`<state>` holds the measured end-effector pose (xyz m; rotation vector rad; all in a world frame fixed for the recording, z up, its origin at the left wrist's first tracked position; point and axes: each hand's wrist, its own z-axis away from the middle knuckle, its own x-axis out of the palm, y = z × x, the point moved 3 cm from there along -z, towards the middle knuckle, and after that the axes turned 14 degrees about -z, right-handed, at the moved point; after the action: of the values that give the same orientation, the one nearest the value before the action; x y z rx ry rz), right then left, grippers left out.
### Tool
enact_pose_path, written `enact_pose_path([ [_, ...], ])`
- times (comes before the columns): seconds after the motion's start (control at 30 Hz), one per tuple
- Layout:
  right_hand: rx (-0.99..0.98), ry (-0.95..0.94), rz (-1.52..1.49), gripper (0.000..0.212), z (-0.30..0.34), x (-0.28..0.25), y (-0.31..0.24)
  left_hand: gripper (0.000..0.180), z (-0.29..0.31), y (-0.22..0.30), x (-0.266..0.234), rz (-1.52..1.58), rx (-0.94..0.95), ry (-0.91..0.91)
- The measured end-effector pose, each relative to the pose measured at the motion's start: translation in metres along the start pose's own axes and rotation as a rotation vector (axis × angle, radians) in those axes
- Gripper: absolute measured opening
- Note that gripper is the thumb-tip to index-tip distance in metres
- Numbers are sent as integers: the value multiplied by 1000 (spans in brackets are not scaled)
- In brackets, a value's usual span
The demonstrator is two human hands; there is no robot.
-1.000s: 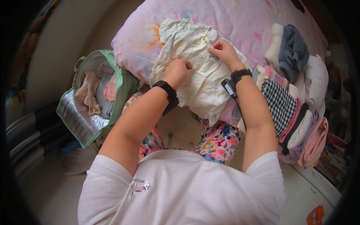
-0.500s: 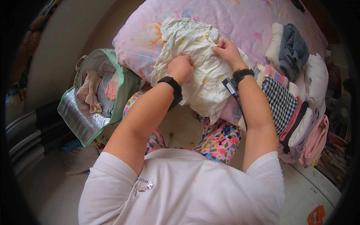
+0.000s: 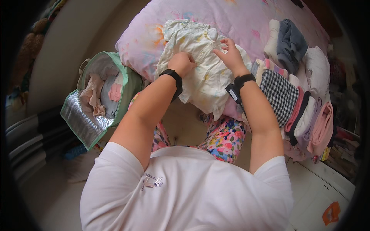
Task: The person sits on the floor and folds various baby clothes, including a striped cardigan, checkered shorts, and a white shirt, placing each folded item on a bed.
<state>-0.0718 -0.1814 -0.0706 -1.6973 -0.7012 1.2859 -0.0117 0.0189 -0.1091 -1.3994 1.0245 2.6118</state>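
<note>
A thin cream garment [image 3: 202,82] with pale yellow and blue print lies spread and wrinkled across the edge of the bed; its lower part hangs over toward my knees. My left hand [image 3: 182,64] is closed on the cloth near the middle, the fingertips pinching at its front. My right hand [image 3: 231,57] hovers at the garment's right side, thumb and fingers apart with nothing between them. Both wrists wear black bands.
Pink flowered bedding [image 3: 239,17] is under the garment. To the left stands an open green insulated bag [image 3: 133,82] with clothes inside. At right are rolled and folded clothes, among them a black-and-white checked cloth [image 3: 278,92] and a grey-blue roll [image 3: 291,46].
My right hand has let go of the cloth and its fingers have spread. The left hand stays at the garment's middle, and the view has shifted slightly.
</note>
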Motion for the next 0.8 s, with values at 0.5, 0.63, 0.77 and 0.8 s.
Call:
enact_pose_path([
  [0.5,497,297,295,40,186,14,29,39,59,-146,12,122,-162,98],
  [0.63,572,211,203,28,186,1,54,27,62,-152,13,448,-61,79],
  [0.77,578,304,-7,36,185,-12,64,23,86,-160,-4,589,-80,110],
  [0.8,597,228,53,38,189,-11,62,24,94,-157,-5,621,-70,104],
])
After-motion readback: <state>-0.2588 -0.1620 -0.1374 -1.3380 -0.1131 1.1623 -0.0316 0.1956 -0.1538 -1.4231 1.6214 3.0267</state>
